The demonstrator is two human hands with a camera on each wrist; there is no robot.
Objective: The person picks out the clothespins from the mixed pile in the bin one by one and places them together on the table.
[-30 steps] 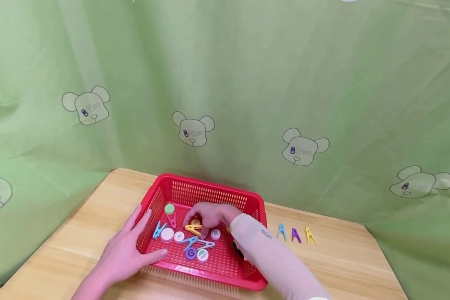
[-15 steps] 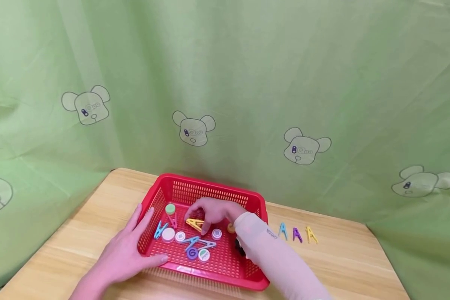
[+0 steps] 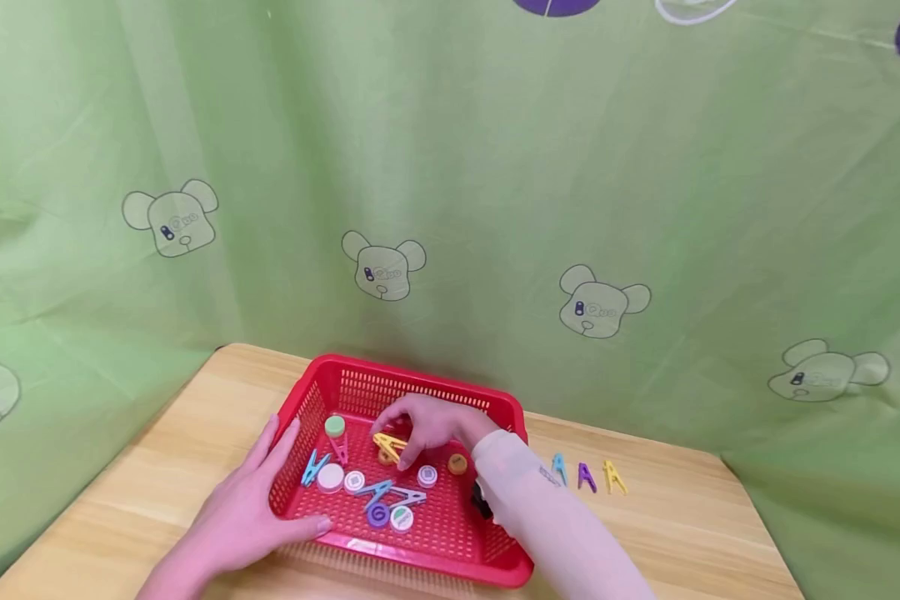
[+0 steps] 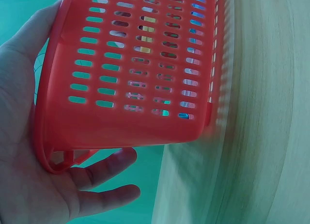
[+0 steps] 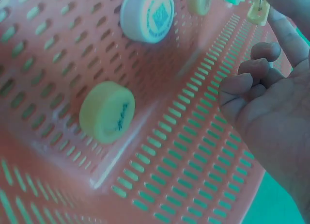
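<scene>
With thumb and forefinger my right hand (image 3: 429,421) pinches a yellow clothespin (image 3: 390,445) inside the red basket (image 3: 420,550). In the right wrist view the clothespin (image 5: 259,13) shows at the top right between the fingertips, the other fingers curled. My left hand (image 3: 242,504) rests against the basket's left front corner, fingers straight along the left rim and thumb over the front rim. Beneath the yellow clothespin lies a tan cap (image 3: 385,458), partly hidden. Nearby in the basket are a blue clothespin (image 3: 377,492), a grey clothespin (image 3: 408,497) and a pink clothespin (image 3: 340,448).
Several bottle caps lie in the basket, among them a green cap (image 3: 334,427), a purple cap (image 3: 378,515) and an orange cap (image 3: 457,463). Right of the basket, blue (image 3: 558,469), purple (image 3: 586,477) and yellow (image 3: 614,477) clothespins lie in a row on the wooden table (image 3: 667,533).
My right hand has lifted the yellow clothespin slightly off the basket floor, uncovering more of the tan cap. The left hand has stayed on the basket corner.
</scene>
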